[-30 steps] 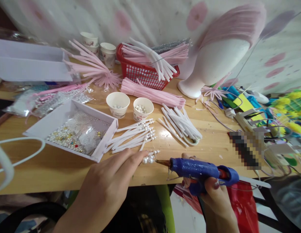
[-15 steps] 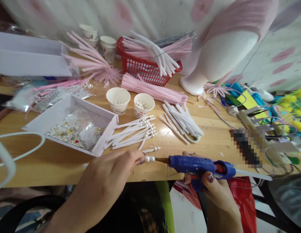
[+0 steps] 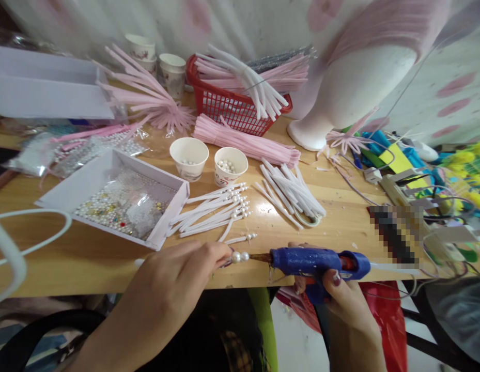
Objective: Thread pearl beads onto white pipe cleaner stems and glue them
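Pretty crowded light wood table [image 3: 336, 222] here, with a white backdrop [image 3: 259, 26] with pink flowers behind it. Blue glue gun [image 3: 319, 262] is held over the front edge, long axis about level and running along that edge, nozzle [image 3: 260, 257] aimed left at two pearl beads [image 3: 244, 256], can't tell if it's touching. Left hand [image 3: 175, 274] is palm down, fingertips pinching the beads' other end, right hand [image 3: 346, 302] curled round the gun from below
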The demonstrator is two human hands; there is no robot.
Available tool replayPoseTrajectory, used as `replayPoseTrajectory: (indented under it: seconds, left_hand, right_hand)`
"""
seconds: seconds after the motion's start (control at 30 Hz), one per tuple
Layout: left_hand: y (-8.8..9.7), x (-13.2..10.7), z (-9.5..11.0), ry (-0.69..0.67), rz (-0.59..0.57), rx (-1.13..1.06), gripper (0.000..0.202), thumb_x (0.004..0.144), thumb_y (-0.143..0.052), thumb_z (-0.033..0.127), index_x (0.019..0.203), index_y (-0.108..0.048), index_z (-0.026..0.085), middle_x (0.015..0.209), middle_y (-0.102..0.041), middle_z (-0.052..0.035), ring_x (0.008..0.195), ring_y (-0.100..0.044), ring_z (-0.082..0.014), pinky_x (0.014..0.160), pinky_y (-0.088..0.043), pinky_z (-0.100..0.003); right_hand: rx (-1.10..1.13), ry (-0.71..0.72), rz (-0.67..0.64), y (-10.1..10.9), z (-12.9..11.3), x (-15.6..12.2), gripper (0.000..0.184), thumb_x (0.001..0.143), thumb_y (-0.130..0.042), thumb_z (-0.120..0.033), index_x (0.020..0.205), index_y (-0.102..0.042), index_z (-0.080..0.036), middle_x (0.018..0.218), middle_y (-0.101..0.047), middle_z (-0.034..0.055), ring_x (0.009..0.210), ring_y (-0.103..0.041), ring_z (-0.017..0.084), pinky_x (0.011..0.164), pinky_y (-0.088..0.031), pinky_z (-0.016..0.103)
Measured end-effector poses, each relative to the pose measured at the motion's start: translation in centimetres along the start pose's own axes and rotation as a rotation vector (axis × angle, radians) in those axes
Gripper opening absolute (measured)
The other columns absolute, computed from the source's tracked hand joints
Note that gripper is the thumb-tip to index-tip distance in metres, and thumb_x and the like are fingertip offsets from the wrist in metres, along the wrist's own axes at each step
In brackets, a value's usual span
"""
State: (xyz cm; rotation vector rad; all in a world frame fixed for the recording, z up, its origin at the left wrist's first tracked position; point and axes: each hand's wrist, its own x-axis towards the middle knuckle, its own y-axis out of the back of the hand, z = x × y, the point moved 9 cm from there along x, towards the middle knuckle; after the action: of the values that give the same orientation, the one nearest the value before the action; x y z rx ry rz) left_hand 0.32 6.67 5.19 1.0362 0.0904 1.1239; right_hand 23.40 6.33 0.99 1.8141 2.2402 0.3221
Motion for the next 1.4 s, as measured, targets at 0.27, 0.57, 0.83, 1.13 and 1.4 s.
replayPoseTrajectory:
  seconds: [0.27,0.57,0.83,1.13,1.4]
  left_hand:
    - [-0.3,-0.1,0.0,-0.024,-0.010,0.001,0.020,0.112,-0.035,0.025,0.113,-0.055,0.024,0.090,-0.078,-0.0009,0.076,-0.075,-0.0151,0.064,-0.055,-0.024]
    - [-0.4,0.1,-0.7,0.032,0.006,-0.085,0.019,0.112,-0.036,0.027,0.113,-0.055,0.026,0.092,-0.080,0.0008,0.081,-0.079,-0.0127,0.064,-0.057,-0.018]
    - [-0.4,0.3,-1.0,0.054,0.042,-0.077,0.018,0.112,-0.038,0.031,0.107,-0.055,0.027,0.087,-0.079,0.0033,0.076,-0.078,-0.0122,0.069,-0.061,-0.019]
    - [-0.2,0.3,-0.9,0.038,0.046,-0.095,0.018,0.112,-0.039,0.030,0.106,-0.056,0.026,0.086,-0.079,0.0036,0.075,-0.078,-0.0109,0.068,-0.060,-0.017]
    - [-0.2,0.4,-0.5,0.037,0.041,-0.077,0.019,0.112,-0.037,0.032,0.106,-0.054,0.027,0.084,-0.079,0.0048,0.074,-0.077,-0.0097,0.068,-0.058,-0.015]
  right_hand:
    - [0.027,-0.028,-0.009,0.4,1.1,-0.5,0.069,0.095,-0.046,-0.077,0.067,-0.076,-0.022,0.065,-0.075,0.0107,0.067,-0.071,0.030,0.067,-0.059,0.040]
    - [0.009,-0.093,0.015,0.5,2.6,-1.2,0.073,0.094,-0.041,-0.081,0.065,-0.073,-0.022,0.063,-0.070,0.0082,0.066,-0.069,0.027,0.072,-0.058,0.039]
    - [0.036,-0.031,-0.089,0.0,2.1,-0.8,0.068,0.097,-0.043,-0.076,0.081,-0.081,-0.022,0.078,-0.080,0.0109,0.085,-0.075,0.034,0.092,-0.057,0.046]
    - [0.002,-0.066,-0.052,0.1,2.0,-0.8,0.055,0.097,-0.053,-0.067,0.075,-0.078,-0.023,0.073,-0.078,0.0102,0.080,-0.075,0.033,0.083,-0.062,0.043]
    - [-0.004,-0.040,-0.014,0.2,1.6,-0.8,0.069,0.096,-0.038,-0.079,0.069,-0.069,-0.024,0.066,-0.072,0.0082,0.068,-0.071,0.029,0.085,-0.060,0.045]
